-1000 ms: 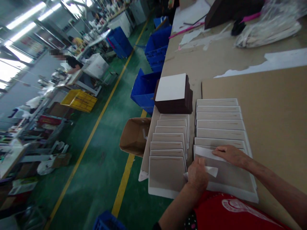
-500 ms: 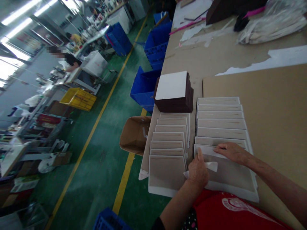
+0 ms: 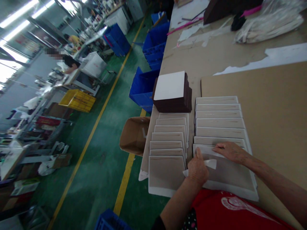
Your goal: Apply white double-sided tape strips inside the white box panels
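Observation:
My left hand point(image 3: 198, 168) is closed around a crumpled white strip point(image 3: 211, 164), its index finger pointing at the top left corner of the front panel point(image 3: 230, 174) in the right row. On that panel's top edge rests my right hand point(image 3: 231, 152), fingers closed together over a pale strip; whether it grips anything is hidden. Behind the front panel, several beige panels with white borders point(image 3: 219, 123) overlap in a row. A second overlapping row of beige panels point(image 3: 166, 172) lies to the left.
A stack of dark boards with a white top point(image 3: 169, 85) stands behind the left row. Beside the table point(image 3: 275, 111) are a cardboard box point(image 3: 134, 135) and blue bins point(image 3: 144, 84). A plastic bag point(image 3: 271, 28) lies far back. A person point(image 3: 69, 62) sits across the aisle.
The whole view has shifted slightly. Both hands stay at the front panel in nearly the same pose.

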